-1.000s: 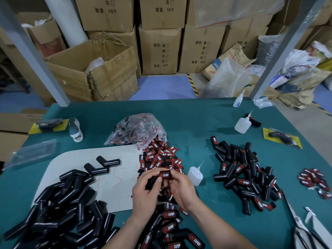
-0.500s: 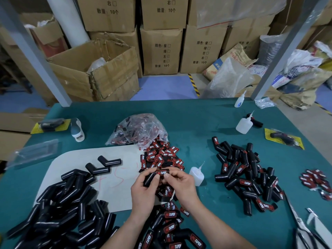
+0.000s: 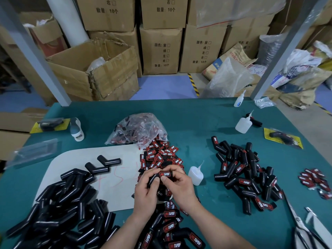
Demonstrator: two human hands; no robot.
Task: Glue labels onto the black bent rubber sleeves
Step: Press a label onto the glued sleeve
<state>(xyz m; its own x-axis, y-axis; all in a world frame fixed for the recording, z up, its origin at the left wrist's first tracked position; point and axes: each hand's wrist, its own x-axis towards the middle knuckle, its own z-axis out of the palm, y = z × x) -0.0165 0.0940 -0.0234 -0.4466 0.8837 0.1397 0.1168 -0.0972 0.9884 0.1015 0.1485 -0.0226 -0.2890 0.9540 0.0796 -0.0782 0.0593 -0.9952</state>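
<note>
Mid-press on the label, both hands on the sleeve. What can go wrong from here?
1. The thumb of the right hand sits at the edge of the red label on the bent sleeve the left hand grips; squeezed-out glue might bond skin or skew it.
2. The glue bottle stands right beside the right hand; a wrist move may tip it toward the loose labels.
</note>
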